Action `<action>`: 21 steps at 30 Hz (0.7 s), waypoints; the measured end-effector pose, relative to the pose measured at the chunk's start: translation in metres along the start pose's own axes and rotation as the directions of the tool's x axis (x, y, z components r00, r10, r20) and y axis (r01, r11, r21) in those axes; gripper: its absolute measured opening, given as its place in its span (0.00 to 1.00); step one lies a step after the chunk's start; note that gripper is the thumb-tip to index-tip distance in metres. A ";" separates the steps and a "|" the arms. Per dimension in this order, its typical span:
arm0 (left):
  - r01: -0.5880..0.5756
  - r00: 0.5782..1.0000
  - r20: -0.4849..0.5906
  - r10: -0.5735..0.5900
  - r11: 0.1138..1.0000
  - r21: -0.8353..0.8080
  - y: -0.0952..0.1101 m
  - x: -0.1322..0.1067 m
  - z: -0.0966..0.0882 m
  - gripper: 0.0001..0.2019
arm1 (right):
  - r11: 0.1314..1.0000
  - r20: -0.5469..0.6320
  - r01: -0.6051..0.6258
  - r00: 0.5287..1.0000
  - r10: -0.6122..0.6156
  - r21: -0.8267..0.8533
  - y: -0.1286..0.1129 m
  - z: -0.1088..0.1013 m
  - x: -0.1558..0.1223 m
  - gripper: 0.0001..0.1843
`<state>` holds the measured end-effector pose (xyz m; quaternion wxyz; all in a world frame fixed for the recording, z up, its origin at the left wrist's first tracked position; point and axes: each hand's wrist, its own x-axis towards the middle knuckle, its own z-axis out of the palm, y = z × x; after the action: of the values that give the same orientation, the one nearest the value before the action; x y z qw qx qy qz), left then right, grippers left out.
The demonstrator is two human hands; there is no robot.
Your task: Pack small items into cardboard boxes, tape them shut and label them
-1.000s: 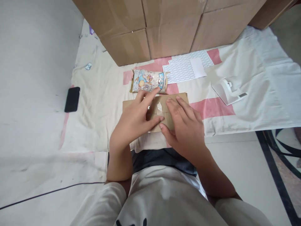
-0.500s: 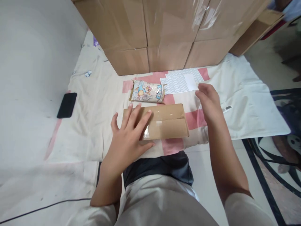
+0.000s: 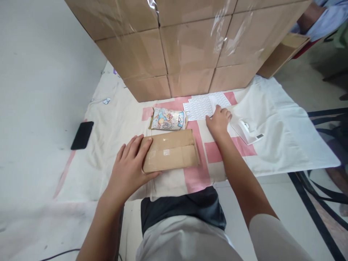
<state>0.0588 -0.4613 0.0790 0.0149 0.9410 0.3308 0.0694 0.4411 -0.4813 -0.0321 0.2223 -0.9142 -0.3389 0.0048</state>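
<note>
My left hand [image 3: 129, 165] grips the left end of a small cardboard box [image 3: 174, 150], thumb along the near side and fingers over the top. The box lies flat with bits of clear tape on its lid. My right hand [image 3: 219, 122] is at the near edge of printed label sheets [image 3: 198, 107], its thumb and fingers apart. A smaller white sheet [image 3: 217, 98] overlaps the labels just beyond its fingertips. Between the box and the stacked cartons lies a filled printed packet [image 3: 168, 119] with a cartoon figure.
Large taped cartons [image 3: 190, 47] form a wall at the back. A white device with a small dark display [image 3: 246, 132] sits right of my right hand. A black phone [image 3: 82, 135] lies at the left. Another person's sleeve [image 3: 330, 20] shows behind an open carton [image 3: 282, 52].
My right hand has moved left to the label sheets, uncovering the white device. My left hand has shifted from the box's top to its left end, and the box has slid left and tilted slightly.
</note>
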 end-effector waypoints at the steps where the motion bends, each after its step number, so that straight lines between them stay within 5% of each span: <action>1: -0.004 1.000 -0.003 0.004 1.000 0.001 -0.002 0.002 -0.001 0.51 | 0.998 -0.029 0.015 0.999 -0.014 0.058 0.003 0.001 0.001 0.33; 4: -0.025 1.000 -0.008 0.025 1.000 0.008 -0.007 0.009 -0.003 0.50 | 0.935 -0.102 0.049 0.995 -0.013 0.351 0.016 0.008 0.012 0.29; 8: -0.011 1.000 -0.023 0.012 0.999 0.034 -0.014 0.016 -0.004 0.47 | 0.581 -0.158 0.084 0.984 0.077 0.809 0.029 0.020 0.025 0.24; 12: 0.090 0.995 -0.040 -0.087 0.993 0.078 -0.010 0.020 -0.012 0.45 | 0.206 -0.191 0.171 0.979 0.078 0.963 0.031 0.019 0.025 0.30; 15: 0.023 0.977 -0.214 -0.008 0.997 0.071 0.020 0.031 -0.016 0.39 | 0.087 -0.169 0.161 0.981 0.091 0.983 0.027 0.009 0.019 0.37; 17: -0.203 0.877 -0.442 0.187 0.979 0.011 0.058 0.046 -0.007 0.27 | 0.105 -0.193 0.183 0.976 0.097 0.978 0.025 0.001 0.014 0.42; 19: -0.518 0.658 -0.663 0.356 0.853 -0.056 0.107 0.065 0.014 0.13 | 0.175 -0.243 0.225 0.966 0.086 0.958 0.024 -0.005 0.009 0.43; 21: -0.751 0.452 -0.802 0.390 0.652 -0.106 0.161 0.089 0.042 0.06 | 0.254 -0.287 0.263 0.956 0.062 0.931 0.024 -0.010 0.007 0.40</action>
<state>0.2329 -0.5308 0.0596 0.0754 0.8563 -0.0658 0.5067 0.4630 -0.4971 -0.0321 0.7744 -0.5572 -0.2908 0.0730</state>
